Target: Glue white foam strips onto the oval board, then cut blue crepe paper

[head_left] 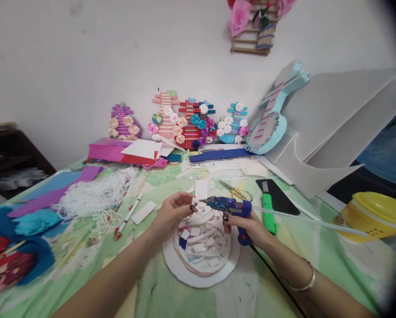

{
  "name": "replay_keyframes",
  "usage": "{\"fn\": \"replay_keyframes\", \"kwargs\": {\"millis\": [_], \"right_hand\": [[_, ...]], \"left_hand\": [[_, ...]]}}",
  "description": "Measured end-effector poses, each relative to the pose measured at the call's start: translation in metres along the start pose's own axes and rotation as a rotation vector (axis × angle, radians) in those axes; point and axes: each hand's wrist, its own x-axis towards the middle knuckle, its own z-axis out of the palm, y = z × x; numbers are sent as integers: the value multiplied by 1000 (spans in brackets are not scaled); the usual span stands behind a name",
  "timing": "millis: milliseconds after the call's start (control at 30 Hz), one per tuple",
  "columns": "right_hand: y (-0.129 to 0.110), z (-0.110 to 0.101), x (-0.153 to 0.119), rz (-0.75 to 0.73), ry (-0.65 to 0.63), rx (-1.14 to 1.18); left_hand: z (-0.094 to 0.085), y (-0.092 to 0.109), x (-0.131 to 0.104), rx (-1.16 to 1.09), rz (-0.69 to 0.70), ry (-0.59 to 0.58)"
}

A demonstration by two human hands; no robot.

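My right hand is wrapped round the grip of a blue hot glue gun, a long clear glue stick jutting from its rear. The gun's nozzle points left at the fingertips of my left hand. Those fingers are pinched on a small white piece, partly hidden. Both hands are above a round white base with a shallow heap of white paper scraps on it. A pink-edged rim runs round the scraps.
Gold-handled scissors, a green cutter knife and a black phone-like slab lie right of centre. White cord is piled left, beside a marker. Decorated paper guitars line the wall. A yellow bucket stands right.
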Motion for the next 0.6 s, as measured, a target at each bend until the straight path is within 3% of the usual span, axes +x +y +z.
{"fn": "replay_keyframes", "kwargs": {"millis": [200,600], "right_hand": [[3,4,-10,47,41,50],[-3,12,-18,104,80,99]], "left_hand": [[-2,-12,-8,-40,-133,31],[2,-13,-13,-85,-93,-38]]}}
